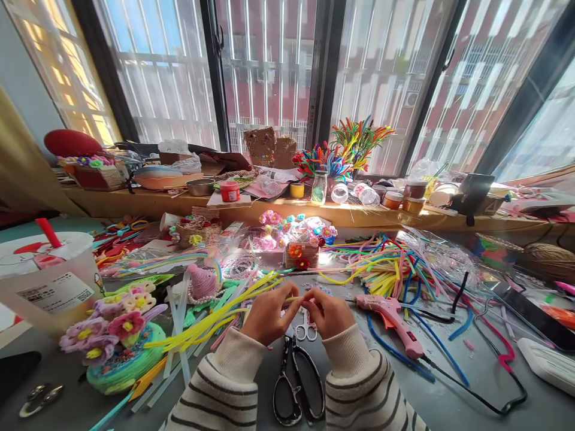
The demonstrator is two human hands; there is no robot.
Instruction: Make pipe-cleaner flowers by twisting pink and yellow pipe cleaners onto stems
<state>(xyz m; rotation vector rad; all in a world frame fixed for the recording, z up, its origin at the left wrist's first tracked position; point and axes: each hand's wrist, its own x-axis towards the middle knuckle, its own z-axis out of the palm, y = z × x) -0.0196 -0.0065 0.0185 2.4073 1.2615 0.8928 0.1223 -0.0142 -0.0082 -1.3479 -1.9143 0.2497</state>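
Observation:
My left hand [271,312] and my right hand [329,312] meet fingertip to fingertip above the middle of the grey table. Thumbs and forefingers are pinched together on both; whatever sits between them is too small and covered to name. Below the hands lie black-handled scissors [287,392], with small white-handled scissors [306,331] just beyond. Yellow pipe cleaners [211,320] fan out beside my left hand. To the right of my right hand rests a pink glue gun [395,320] with a black cord.
At left stand a drink cup [54,287] with a red straw and a green pot of fuzzy flowers [126,353]. Clear glue sticks [179,335] lie nearby. A pile of pipe cleaners [381,269], a small flower basket [300,256] and a phone [534,314] lie further out.

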